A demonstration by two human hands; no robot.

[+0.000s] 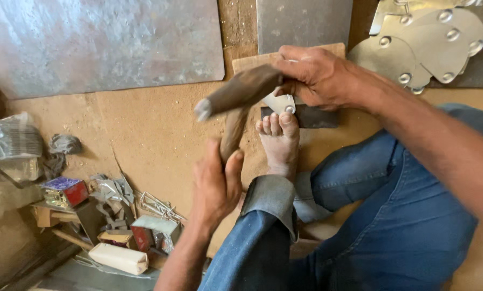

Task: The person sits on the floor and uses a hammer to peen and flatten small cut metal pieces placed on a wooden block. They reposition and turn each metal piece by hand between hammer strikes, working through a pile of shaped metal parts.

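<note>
My left hand [215, 186] grips the wooden handle of a hammer [236, 99]; its brown head is raised and blurred above the floor. A small shiny metal piece [281, 103] lies over a dark metal block [317, 117], and my right hand [314, 75] presses down on it with closed fingers. The block sits against a wooden board [245, 62]. My bare foot [279, 140] rests just in front of the block, toes touching its near edge. I sit on the earthen floor in blue jeans.
Large metal sheets [101, 43] lie at the back left and centre. A stack of cut shiny plates with rivets [425, 48] sits at the back right. Small boxes [66, 191], metal scraps and a wrapped packet [118, 257] clutter the left floor.
</note>
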